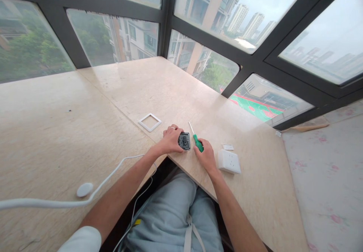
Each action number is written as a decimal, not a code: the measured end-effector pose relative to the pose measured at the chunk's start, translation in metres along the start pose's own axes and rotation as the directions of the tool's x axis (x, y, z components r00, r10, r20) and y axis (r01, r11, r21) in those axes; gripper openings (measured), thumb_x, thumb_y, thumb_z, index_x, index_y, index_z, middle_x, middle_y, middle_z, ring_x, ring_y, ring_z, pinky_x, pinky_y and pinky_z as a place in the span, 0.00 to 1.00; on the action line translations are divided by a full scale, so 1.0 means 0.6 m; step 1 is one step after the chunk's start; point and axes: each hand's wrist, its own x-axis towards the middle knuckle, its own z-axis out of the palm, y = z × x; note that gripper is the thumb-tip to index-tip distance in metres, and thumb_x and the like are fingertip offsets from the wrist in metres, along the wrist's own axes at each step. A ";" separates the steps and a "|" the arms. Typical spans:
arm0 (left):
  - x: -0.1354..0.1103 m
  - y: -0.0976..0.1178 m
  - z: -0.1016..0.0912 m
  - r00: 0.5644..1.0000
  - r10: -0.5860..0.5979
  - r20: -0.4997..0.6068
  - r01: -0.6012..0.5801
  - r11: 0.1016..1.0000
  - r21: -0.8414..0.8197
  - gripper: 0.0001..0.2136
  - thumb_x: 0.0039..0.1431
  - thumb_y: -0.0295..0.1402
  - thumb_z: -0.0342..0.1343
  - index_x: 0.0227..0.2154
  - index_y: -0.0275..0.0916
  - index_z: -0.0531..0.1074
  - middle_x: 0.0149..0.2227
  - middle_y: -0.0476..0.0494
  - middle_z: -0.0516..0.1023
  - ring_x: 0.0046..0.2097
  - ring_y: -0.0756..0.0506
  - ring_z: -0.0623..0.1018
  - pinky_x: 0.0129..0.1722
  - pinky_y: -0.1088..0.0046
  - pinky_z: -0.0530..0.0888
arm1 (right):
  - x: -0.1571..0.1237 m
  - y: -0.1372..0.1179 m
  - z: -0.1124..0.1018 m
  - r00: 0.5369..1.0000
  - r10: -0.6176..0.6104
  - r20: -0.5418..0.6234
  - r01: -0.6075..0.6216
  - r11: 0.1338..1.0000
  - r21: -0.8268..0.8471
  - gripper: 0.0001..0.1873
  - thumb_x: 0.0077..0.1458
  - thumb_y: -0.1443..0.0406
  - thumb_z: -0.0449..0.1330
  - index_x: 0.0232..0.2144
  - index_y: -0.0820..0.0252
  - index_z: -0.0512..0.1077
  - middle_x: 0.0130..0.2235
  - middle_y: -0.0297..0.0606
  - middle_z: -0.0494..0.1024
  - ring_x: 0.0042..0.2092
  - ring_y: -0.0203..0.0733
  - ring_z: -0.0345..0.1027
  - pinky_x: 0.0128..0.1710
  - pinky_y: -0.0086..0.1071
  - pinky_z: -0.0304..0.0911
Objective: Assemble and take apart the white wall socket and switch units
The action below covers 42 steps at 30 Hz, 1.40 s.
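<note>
Pale jeans [176, 214] sit under the surface [119, 93] edge. Above, my left hand [171, 140] clasps a grey switch module [184, 141] resting there, my right hand [206, 156] grips a green screwdriver [196, 138] — white socket [229, 161] just beside.

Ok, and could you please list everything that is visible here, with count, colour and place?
table: 1, beige, below the windows
windows: several panes, dark frames, behind the table
socket insert: 1, dark grey, at the near table edge
screwdriver: 1, green handle, just right of the socket insert
square frame: 1, white, flat on the table, beyond the socket insert
socket cover: 1, white, on the table, far right
small plate: 1, white, just beyond the socket cover
cable: 1, white, across the table's left part
round disc: 1, white, beside the cable
trousers: light blue, below the table edge
left hand: bare, ring on one finger, grips the socket insert
right hand: bare, holds the screwdriver
</note>
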 end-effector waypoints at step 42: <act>0.013 -0.014 0.011 0.999 -0.046 0.022 0.047 0.998 -0.031 0.37 0.40 0.45 0.69 0.54 0.44 0.63 0.57 0.37 0.67 0.58 0.33 0.67 0.56 0.53 0.66 | 0.064 -0.135 -0.101 0.953 0.015 -0.304 0.138 0.869 0.476 0.19 0.54 0.56 0.66 0.45 0.57 0.70 0.39 0.37 0.79 0.43 0.44 0.78 0.45 0.41 0.75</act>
